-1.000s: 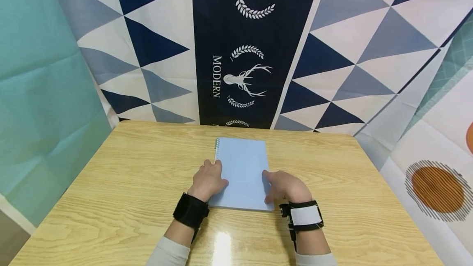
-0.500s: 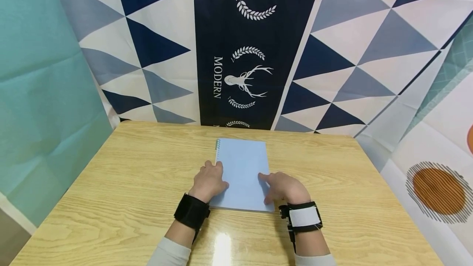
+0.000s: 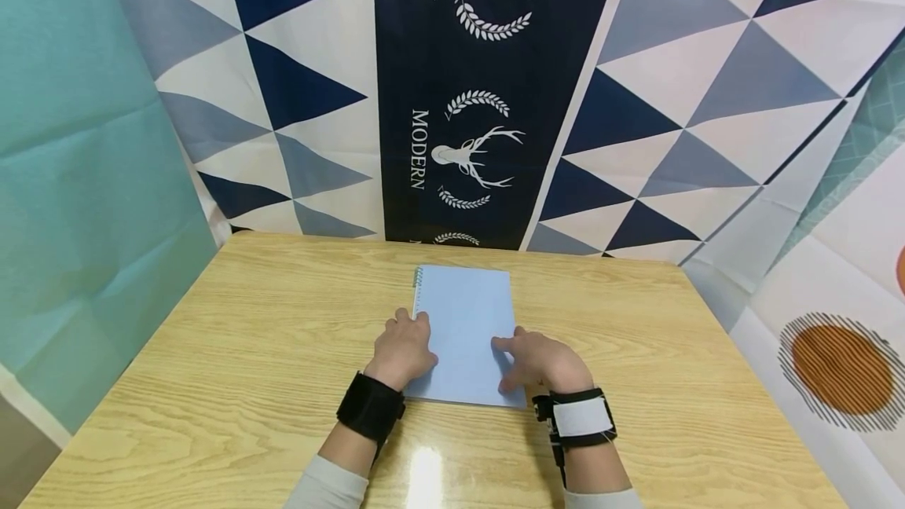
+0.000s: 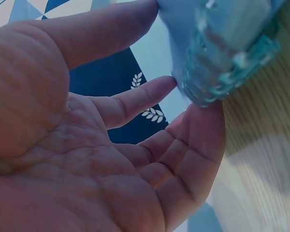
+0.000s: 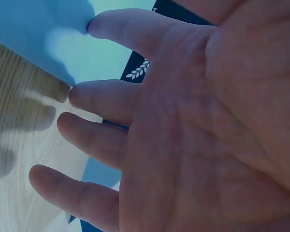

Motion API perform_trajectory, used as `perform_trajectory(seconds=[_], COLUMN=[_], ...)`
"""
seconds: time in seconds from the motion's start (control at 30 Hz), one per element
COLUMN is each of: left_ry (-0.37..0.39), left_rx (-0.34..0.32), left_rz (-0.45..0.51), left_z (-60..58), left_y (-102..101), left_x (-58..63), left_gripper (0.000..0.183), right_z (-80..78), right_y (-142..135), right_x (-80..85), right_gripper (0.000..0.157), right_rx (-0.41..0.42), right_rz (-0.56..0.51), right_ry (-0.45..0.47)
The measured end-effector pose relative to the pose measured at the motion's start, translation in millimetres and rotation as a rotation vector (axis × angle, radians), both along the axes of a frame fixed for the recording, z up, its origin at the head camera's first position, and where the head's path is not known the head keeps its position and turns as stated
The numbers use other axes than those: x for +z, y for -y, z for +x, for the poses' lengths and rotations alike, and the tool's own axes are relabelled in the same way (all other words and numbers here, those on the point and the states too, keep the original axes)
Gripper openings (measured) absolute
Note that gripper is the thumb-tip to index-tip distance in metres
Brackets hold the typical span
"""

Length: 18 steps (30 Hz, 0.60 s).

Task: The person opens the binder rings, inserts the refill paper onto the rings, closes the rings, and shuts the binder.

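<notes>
A spiral notebook (image 3: 468,313) with a plain light-blue cover lies closed on the table, its coil binding (image 4: 227,72) along the left side. My left hand (image 3: 401,348) holds that side, the thumb over the cover and the fingertips at the coil. At the right edge is my right hand (image 3: 546,360), fingers spread and loosely bent. Its index fingertip (image 5: 99,25) touches the cover, while the middle fingertip sits right at the edge. The other two fingers reach out past the notebook above the wood.
The wooden table (image 3: 283,320) extends around the notebook on every side. A patterned cloth backdrop (image 3: 467,100) hangs behind its far edge, with a teal cloth (image 3: 92,179) at the left. Black straps (image 3: 369,408) wrap both wrists.
My right hand has shifted slightly left, its index finger going from the notebook's right edge further onto the cover. The left hand keeps its place on the binding side.
</notes>
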<state>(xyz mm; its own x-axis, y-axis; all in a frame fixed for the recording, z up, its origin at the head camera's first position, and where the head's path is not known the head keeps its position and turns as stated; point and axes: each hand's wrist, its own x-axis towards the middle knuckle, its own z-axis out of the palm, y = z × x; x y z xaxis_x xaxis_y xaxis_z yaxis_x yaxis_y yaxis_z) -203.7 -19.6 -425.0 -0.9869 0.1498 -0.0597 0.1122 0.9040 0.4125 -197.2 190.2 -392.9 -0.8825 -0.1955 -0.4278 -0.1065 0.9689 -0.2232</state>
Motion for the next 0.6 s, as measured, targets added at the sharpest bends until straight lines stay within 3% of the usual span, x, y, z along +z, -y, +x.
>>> perform_trajectory(seconds=[0.2, 0.3, 0.4, 0.5, 0.6], left_ry=[-0.001, -0.032, -0.111, -0.238, -0.36], left_rx=[-0.003, -0.008, -0.015, -0.024, -0.018], left_rz=[-0.004, 0.005, 0.027, 0.029, 0.021], left_z=[0.8, 1.2, 3.6, 8.9, 17.3], left_y=[-1.6, -1.8, -1.1, 0.9, 3.1], left_x=[1.2, 5.8, 17.2, 34.2, 52.7], left_gripper=[0.036, 0.043, 0.049, 0.052, 0.055], right_z=[-1.3, -0.9, -0.5, 1.2, 6.4], right_y=[0.5, -0.1, -0.9, 0.1, 3.0], right_x=[-2.8, -0.4, 6.8, 19.1, 33.4], right_gripper=[0.072, 0.066, 0.065, 0.068, 0.069], right_rx=[0.026, 0.035, 0.054, 0.076, 0.058], right_rz=[-0.009, -0.025, -0.073, -0.134, -0.181], right_ry=[-0.026, -0.1, -0.271, -0.498, -0.666])
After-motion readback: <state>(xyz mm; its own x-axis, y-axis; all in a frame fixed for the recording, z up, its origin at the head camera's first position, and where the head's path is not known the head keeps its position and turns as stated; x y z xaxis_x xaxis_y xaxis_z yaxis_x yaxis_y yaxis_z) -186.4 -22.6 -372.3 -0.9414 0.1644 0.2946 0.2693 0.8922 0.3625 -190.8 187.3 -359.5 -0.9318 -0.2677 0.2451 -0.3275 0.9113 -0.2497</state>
